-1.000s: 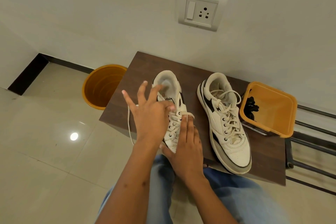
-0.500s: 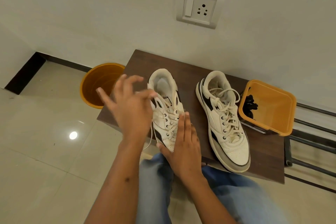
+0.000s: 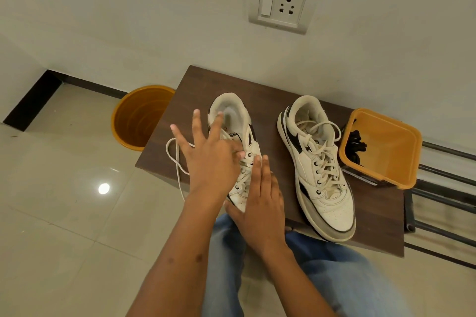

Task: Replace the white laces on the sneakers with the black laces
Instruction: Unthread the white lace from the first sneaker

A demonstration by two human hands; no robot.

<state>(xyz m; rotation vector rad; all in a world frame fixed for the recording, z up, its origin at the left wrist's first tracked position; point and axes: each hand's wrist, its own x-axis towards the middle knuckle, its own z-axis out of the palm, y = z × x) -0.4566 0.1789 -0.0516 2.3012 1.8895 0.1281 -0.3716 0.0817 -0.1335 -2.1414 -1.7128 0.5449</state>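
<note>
Since half a second ago, swung back over the left sneaker (image 3: pixel 238 147): left hand (image 3: pixel 210 156), fingers spread wide, thumb and forefinger seemingly pinching the white lace (image 3: pixel 177 162) at the upper eyelets, though the exact grip is hard to make out. Pulled out to the left of that sneaker, a loose loop of the lace, trailing over the counter (image 3: pixel 273 100) edge and down toward the floor. Pressed flat on the same sneaker's toe and lower lacing: right hand (image 3: pixel 260 203), fingers straight and together, holding nothing. Lying on the counter, heel toward the wall, toe toward the person. Just to the right of it, apart, the right sneaker (image 3: pixel 319 170), fully laced in white, parallel to the first. Further right again, at the counter's end, an orange tub (image 3: pixel 396 154) tipped on its side, with the black laces (image 3: pixel 356 140) bunched at its inner left wall. Left of the left sneaker, on the tiled floor beside the counter, a round orange bin (image 3: pixel 139 117). Above on the wall, a white switch-and-socket plate (image 3: pixel 282 1). Below the counter's near edge, blue jeans (image 3: pixel 334 280).
</note>
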